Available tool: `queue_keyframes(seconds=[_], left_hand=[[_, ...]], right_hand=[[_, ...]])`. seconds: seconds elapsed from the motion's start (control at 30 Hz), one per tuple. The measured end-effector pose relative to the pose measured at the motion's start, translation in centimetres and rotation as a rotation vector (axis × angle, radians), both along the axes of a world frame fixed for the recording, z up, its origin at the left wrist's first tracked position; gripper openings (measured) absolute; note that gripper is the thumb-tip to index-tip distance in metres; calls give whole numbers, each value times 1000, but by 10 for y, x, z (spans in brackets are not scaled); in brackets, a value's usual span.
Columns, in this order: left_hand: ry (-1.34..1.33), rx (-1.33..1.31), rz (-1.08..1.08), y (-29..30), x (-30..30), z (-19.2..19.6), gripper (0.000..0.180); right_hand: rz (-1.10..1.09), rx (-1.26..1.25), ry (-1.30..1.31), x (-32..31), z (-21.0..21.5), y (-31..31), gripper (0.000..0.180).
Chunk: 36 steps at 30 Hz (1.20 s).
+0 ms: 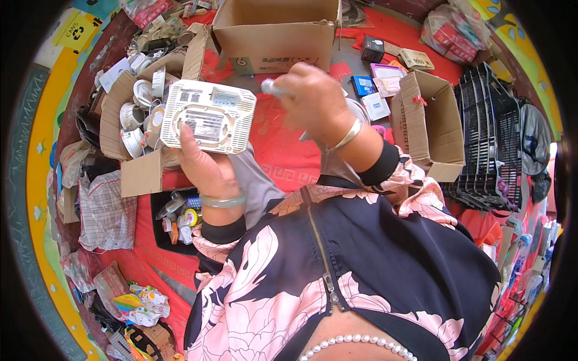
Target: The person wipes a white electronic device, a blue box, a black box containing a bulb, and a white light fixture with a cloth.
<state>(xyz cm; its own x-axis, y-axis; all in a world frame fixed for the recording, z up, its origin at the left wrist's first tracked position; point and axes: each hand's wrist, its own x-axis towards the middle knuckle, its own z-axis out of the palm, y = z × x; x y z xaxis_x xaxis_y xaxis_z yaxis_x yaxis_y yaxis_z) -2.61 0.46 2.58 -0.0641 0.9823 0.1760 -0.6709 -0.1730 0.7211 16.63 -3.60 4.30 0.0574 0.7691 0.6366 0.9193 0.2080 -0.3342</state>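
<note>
My left hand (208,168) grips a white, square plastic device (236,120) with rounded corners. Rows of vents run along its sides, and labels and a round recess show on the face turned up, where my thumb presses. My right hand (316,105) is raised just right of the device, not touching it. Its fingers are closed around a small, greyish-white thing (269,86) that pokes out to the left; blur hides what kind it is. A carton (113,120) full of white round fittings stands left of the device.
Ahead stands a large open cardboard box (274,45). A smaller box (415,120) and a black plastic crate (490,132) are at the right, near a blue packet (362,85). A black bin (162,231) of small items and a checked bag (108,210) sit at the left.
</note>
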Motion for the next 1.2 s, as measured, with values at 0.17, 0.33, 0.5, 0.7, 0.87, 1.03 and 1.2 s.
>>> queue_keyframes(seconds=[0.17,0.33,0.5,0.7,0.87,1.03,1.2], left_hand=[[-114,-167,-58,4,-9,0,43],[-180,-263,-243,0,1,-10,45],[-116,-233,-279,-7,6,-6,44],[-367,-365,-424,13,-7,-28,40],[-691,-358,-717,33,-23,-52,39],[-336,-502,-318,22,10,-26,37],[-274,-418,-334,23,6,-28,44]], right_hand=[[201,98,362,13,8,10,19],[398,122,333,-25,-22,18,26],[335,-44,573,-28,-17,18,22],[392,-127,1531,11,-47,49,28],[501,-121,1731,15,-20,41,35],[352,200,792,-43,-23,33,51],[433,252,512,-66,-38,12,51]])
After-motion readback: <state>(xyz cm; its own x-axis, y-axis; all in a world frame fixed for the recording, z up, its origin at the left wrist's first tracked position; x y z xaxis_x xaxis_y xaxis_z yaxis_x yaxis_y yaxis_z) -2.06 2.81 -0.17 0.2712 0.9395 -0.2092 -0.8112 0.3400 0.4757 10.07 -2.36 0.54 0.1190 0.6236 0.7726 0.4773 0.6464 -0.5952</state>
